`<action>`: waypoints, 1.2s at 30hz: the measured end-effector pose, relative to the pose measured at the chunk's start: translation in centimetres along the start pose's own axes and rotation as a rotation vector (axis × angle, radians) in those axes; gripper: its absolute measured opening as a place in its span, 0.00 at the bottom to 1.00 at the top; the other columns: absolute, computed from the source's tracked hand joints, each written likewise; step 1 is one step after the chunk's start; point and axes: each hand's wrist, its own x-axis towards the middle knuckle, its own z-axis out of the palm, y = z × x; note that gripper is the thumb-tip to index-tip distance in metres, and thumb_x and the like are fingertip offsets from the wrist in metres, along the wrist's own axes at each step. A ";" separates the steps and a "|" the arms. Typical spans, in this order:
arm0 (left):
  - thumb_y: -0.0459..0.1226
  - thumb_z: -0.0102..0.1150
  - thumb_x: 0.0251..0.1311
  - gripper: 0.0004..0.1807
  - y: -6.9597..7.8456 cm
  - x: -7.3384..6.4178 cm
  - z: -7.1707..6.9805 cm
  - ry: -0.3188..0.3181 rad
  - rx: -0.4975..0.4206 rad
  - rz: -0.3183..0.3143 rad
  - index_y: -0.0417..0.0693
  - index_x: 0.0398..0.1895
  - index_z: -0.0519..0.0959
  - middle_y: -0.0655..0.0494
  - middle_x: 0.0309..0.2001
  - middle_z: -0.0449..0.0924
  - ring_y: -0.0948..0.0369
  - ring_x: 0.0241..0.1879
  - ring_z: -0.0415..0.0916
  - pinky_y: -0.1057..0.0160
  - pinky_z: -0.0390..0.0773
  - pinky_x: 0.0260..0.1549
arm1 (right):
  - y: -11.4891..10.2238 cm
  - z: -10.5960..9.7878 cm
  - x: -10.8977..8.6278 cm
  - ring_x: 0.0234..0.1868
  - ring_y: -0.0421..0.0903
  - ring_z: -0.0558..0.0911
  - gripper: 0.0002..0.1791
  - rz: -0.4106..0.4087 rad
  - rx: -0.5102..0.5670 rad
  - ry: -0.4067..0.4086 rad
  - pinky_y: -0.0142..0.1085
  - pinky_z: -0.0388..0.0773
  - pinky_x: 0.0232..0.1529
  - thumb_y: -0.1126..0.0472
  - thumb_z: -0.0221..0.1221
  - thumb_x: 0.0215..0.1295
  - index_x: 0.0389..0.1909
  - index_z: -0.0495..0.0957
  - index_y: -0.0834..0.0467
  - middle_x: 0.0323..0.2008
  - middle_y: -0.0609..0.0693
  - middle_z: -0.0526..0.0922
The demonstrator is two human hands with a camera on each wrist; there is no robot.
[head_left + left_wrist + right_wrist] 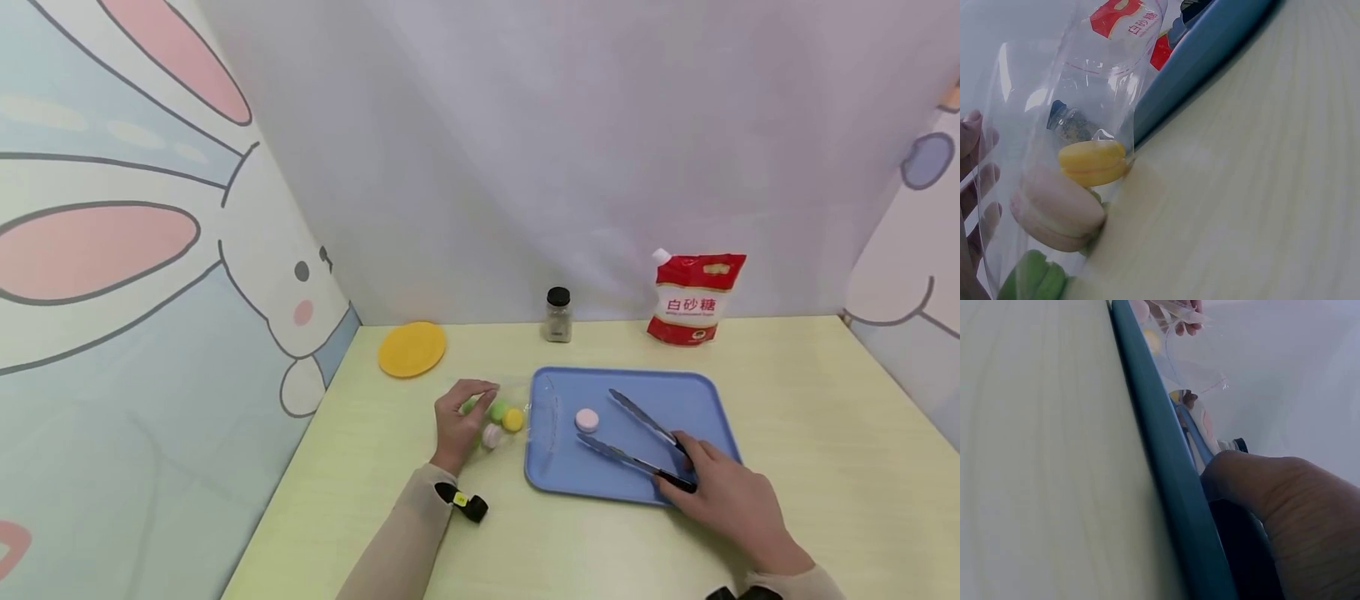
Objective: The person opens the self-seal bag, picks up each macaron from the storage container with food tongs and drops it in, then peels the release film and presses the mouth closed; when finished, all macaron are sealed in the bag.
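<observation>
My left hand point(457, 423) pinches the upper side of a clear plastic bag point(1035, 119) that lies on its side, its wide end overlapping the tray's left rim. Inside are macarons: a yellow one point(513, 419), a pale pink one point(491, 436) and green ones point(498, 410). In the left wrist view, fingertips show behind the film. My right hand point(731, 504) grips metal tongs point(626, 454) by their black handles, the arms spread apart over the blue tray point(675, 387). A single pink macaron point(587, 420) lies on the tray near the spread tips.
An orange-yellow plate point(412, 350) is at the table's back left. A small black-capped jar point(558, 315) stands behind the tray, and a red and white sugar pouch point(692, 300) is farther right by the back wall.
</observation>
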 end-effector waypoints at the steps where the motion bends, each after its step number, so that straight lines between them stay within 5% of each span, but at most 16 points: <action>1: 0.26 0.68 0.60 0.07 0.0 0.1 0.0 -0.001 0.001 0.001 0.42 0.40 0.87 0.49 0.39 0.88 0.54 0.40 0.84 0.60 0.84 0.46 | 0.1 0.0 0.0 0.19 0.39 0.66 0.44 -0.007 -0.001 -0.001 0.36 0.63 0.13 0.29 0.66 0.55 0.62 0.74 0.57 0.32 0.44 0.75; 10: 0.25 0.68 0.58 0.07 -0.3 -0.5 0.2 0.004 0.019 0.010 0.41 0.38 0.87 0.49 0.37 0.88 0.54 0.38 0.85 0.62 0.84 0.45 | 0.8 -0.4 -0.2 0.21 0.39 0.69 0.48 -0.021 -0.018 -0.028 0.35 0.64 0.16 0.24 0.64 0.51 0.64 0.75 0.54 0.33 0.40 0.77; 28: 0.25 0.69 0.58 0.08 -0.3 -0.2 0.2 0.003 0.020 -0.010 0.42 0.39 0.87 0.49 0.38 0.88 0.55 0.40 0.84 0.62 0.84 0.46 | -0.3 0.0 0.0 0.15 0.38 0.64 0.41 -0.008 0.019 0.107 0.35 0.60 0.12 0.29 0.72 0.46 0.53 0.76 0.53 0.24 0.41 0.75; 36: 0.27 0.68 0.60 0.06 -0.2 -0.1 0.0 -0.004 0.015 -0.017 0.43 0.40 0.88 0.50 0.39 0.88 0.55 0.40 0.84 0.60 0.84 0.46 | -0.9 0.1 0.1 0.15 0.41 0.64 0.39 0.038 0.017 0.002 0.35 0.58 0.13 0.28 0.68 0.51 0.50 0.75 0.55 0.18 0.41 0.65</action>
